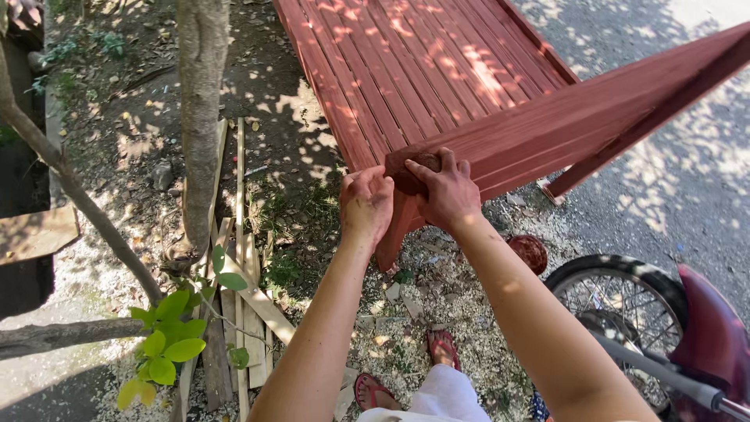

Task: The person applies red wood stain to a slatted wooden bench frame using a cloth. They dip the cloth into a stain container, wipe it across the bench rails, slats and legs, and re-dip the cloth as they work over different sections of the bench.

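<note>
Head view shows both my hands at the near corner of the red slatted bench (500, 133), where its tilted panel meets the leg (394, 230). My right hand (447, 194) is curled tight over a dark reddish pad (408, 173), fingers pressing it onto the corner; my left hand (366, 205) is loosely cupped against the pad's left side, just touching the wood. To do this well, I judge I should keep the pad flat on the edge, rub along the grain, and steady the panel with the left hand. Below the bench corner lies sawdust-strewn ground (437, 301); a small round reddish tin (528, 252) sits right of the leg, near a motorbike wheel (617, 301).
</note>
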{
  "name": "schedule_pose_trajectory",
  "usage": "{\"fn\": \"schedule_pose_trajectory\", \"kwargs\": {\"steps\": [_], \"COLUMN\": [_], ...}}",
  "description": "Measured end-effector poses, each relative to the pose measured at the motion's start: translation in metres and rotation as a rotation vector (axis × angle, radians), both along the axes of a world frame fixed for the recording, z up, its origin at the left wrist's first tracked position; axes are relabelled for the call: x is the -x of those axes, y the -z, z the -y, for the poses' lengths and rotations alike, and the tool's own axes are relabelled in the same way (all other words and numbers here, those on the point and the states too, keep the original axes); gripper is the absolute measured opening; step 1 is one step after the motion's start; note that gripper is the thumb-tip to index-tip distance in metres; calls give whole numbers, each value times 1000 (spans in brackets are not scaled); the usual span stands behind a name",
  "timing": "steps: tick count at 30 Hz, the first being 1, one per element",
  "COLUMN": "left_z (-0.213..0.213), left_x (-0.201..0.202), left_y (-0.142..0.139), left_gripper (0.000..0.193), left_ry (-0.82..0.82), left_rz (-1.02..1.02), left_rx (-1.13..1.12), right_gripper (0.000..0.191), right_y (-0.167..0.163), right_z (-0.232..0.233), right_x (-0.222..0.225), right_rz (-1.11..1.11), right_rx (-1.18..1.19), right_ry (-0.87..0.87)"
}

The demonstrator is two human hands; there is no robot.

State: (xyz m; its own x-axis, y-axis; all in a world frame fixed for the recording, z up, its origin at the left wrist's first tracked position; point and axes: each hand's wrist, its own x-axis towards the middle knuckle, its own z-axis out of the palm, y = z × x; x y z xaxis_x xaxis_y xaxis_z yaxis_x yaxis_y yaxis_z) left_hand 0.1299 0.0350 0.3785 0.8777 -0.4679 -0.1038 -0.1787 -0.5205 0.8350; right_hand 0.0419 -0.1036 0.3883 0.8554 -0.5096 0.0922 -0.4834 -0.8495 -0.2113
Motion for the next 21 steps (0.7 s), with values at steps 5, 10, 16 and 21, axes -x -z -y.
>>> {"fn": "schedule_pose_trajectory", "kwargs": {"steps": [5, 10, 16, 21], "left_z": [15, 59, 132, 215], "left_x": [16, 40, 63, 110], "left_y": [5, 2, 3, 25], "left_gripper": [49, 40, 39, 43], "left_ry": [83, 121, 218, 323], "left_rz": [104, 38, -50, -47], "left_rx": [98, 205, 331, 236], "right_gripper": [69, 61, 61, 58], "right_y": [28, 46, 47, 70], "right_z": [36, 88, 141, 191], "right_x": [50, 123, 182, 219], "right_rz": [33, 669, 1188, 1277], "right_rx": [-173, -965, -1763, -2202], "right_ry": [261, 337, 361, -14]}}
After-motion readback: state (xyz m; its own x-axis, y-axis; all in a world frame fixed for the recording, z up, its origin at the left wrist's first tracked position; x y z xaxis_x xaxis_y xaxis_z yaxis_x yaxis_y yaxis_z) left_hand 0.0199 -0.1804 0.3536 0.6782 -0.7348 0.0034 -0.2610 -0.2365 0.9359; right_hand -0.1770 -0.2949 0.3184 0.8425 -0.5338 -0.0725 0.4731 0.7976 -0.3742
